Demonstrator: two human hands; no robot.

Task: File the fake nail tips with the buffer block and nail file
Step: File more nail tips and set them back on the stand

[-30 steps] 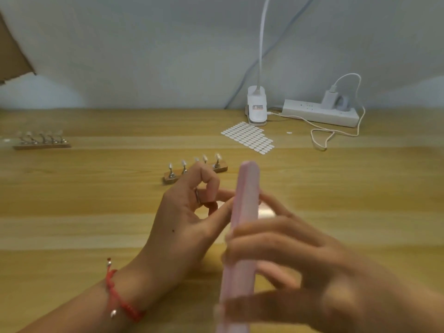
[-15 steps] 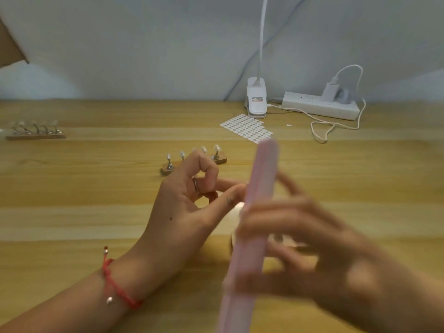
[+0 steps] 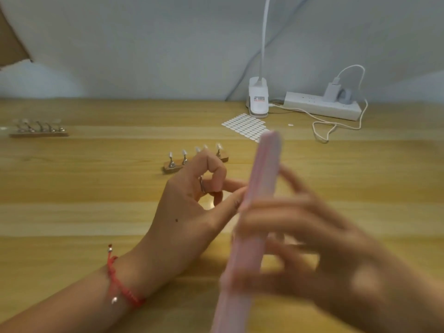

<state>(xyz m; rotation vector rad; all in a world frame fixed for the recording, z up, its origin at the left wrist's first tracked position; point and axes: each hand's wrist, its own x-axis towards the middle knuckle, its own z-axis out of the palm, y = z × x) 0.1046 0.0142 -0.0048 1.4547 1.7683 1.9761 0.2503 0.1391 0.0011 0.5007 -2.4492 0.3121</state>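
Note:
A long pink nail file (image 3: 254, 212) stands nearly on end in the middle of the view, its tip pointing away from me. My right hand (image 3: 324, 251), blurred by motion, grips the file around its middle with fingers wrapped across it. My left hand (image 3: 189, 212) lies just left of the file, wrist on the table. Its thumb and fingers reach to the file's edge and pinch a fake nail tip that the file hides. Just behind that hand, a wooden stand (image 3: 168, 168) carries several clear nail tips on metal posts.
A second wooden stand (image 3: 38, 134) with nail tips sits at the far left of the wooden table (image 3: 72, 188). At the back are a sheet of white adhesive dots (image 3: 245, 126), a white clip lamp (image 3: 258, 99) and a power strip (image 3: 322, 106) with a looping cable.
The right hand has pushed the pink file forward and to the right, so its tip now reaches further away. The left hand has kept its place and its pinch.

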